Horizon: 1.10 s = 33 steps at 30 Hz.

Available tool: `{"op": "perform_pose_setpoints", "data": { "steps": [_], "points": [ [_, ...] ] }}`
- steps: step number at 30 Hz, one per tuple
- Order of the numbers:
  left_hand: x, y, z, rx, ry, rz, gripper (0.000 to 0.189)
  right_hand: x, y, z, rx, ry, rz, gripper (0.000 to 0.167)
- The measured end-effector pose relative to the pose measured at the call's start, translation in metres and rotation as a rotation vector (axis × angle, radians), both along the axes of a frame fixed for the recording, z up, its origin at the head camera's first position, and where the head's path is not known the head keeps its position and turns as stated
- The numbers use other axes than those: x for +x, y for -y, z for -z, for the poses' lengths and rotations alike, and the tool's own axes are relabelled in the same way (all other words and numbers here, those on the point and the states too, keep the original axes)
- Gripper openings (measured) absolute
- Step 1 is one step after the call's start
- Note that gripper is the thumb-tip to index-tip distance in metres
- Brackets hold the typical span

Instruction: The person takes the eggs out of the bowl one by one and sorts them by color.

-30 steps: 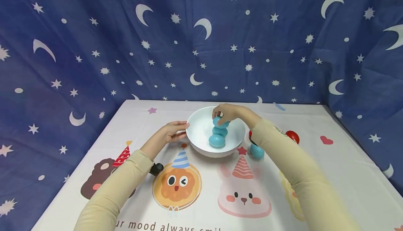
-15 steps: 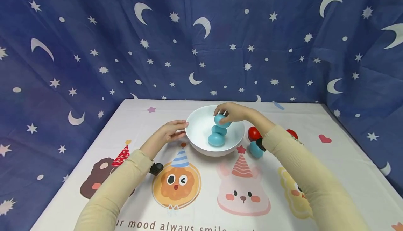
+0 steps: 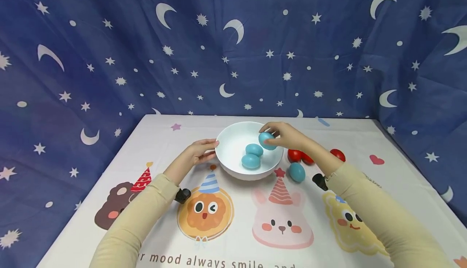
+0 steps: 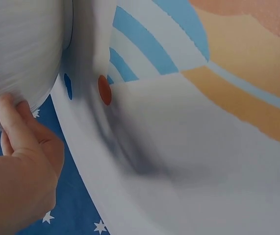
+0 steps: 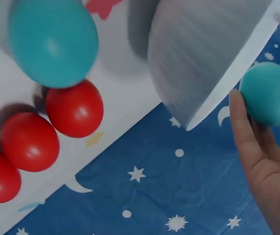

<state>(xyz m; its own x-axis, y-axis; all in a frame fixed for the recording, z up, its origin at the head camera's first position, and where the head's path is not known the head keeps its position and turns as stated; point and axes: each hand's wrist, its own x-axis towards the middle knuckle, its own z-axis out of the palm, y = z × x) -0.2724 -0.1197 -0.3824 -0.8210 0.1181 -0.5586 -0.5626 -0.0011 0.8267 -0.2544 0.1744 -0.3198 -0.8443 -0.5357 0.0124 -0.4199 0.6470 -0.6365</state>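
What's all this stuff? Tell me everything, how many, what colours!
Curtain: one, dark blue, behind
Cloth: one, white with cartoon prints, in front
Bowl: one, white, middle of head view
Balls inside: two, light blue, in the bowl
Held ball: one, light blue, by the bowl's rim
Loose ball: one, light blue, on the cloth
Other balls: at least four, red, right of the bowl
Wrist cameras: two, black, one per side
Sleeves: two, cream, lower left and right
Left hand: one, holding the bowl
Right hand: one, holding a blue ball
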Motion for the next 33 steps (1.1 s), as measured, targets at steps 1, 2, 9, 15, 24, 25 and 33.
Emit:
{"op": "perform_pose_setpoints", "data": {
  "steps": [1, 2, 9, 15, 24, 25, 33],
  "points": [
    [-0.001, 0.000, -0.001, 0.002, -0.003, 0.000, 0.047, 0.003, -0.002, 0.000, -0.007, -0.006, 0.012, 0.038],
    [-0.002, 0.000, -0.001, 0.002, -0.006, 0.000, 0.046, 0.006, -0.004, 0.000, -0.016, -0.012, 0.019, 0.038],
    [-0.003, -0.003, -0.001, 0.001, -0.013, 0.015, 0.046, 0.024, -0.027, 0.012, -0.063, -0.038, 0.068, 0.036],
    [-0.001, -0.005, 0.004, 0.017, -0.002, 0.007, 0.044, 0.044, -0.044, 0.018, -0.082, -0.053, 0.091, 0.036],
    [-0.004, -0.006, 0.002, 0.024, -0.013, -0.019, 0.043, 0.063, -0.064, 0.020, -0.074, -0.090, 0.159, 0.035],
    [-0.004, -0.006, 0.001, 0.023, -0.013, -0.020, 0.042, 0.065, -0.066, 0.022, -0.073, -0.086, 0.171, 0.035],
    [0.000, 0.001, 0.002, 0.019, -0.043, -0.006, 0.047, 0.078, -0.082, 0.030, -0.021, -0.065, 0.301, 0.039]
  ]
}}
